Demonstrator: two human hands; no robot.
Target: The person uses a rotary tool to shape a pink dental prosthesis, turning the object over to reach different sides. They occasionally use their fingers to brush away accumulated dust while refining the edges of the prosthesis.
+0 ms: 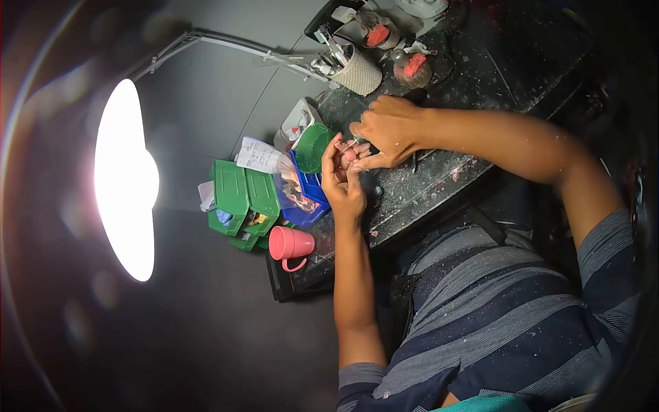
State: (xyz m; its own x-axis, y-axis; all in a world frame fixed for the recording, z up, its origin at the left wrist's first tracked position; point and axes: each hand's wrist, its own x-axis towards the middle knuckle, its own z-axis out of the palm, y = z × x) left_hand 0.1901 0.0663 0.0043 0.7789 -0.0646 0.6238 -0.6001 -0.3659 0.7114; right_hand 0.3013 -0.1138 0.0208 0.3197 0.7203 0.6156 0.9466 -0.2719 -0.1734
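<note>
My left hand [343, 185] is turned palm up over the front of the dark work table, its fingers curled around a small rounded pink piece [351, 156]. Just above and to the right, my right hand [390, 134] is closed on a slim tool [356, 141] whose metal tip points at the pink piece. Most of that tool is hidden by my fingers, so its exact kind does not show. Both hands are close together, with the right thumb near the piece. A green bowl [314, 147] stands just left of my left fingers.
A blue bin [309, 206] and green bins [233, 189] stand left, with a pink mug [292, 244] near the table corner. Farther back are a pen cup [358, 72] and jars with red material [413, 69]. A bright lamp [125, 182] hangs left. Debris dots the table [405, 196].
</note>
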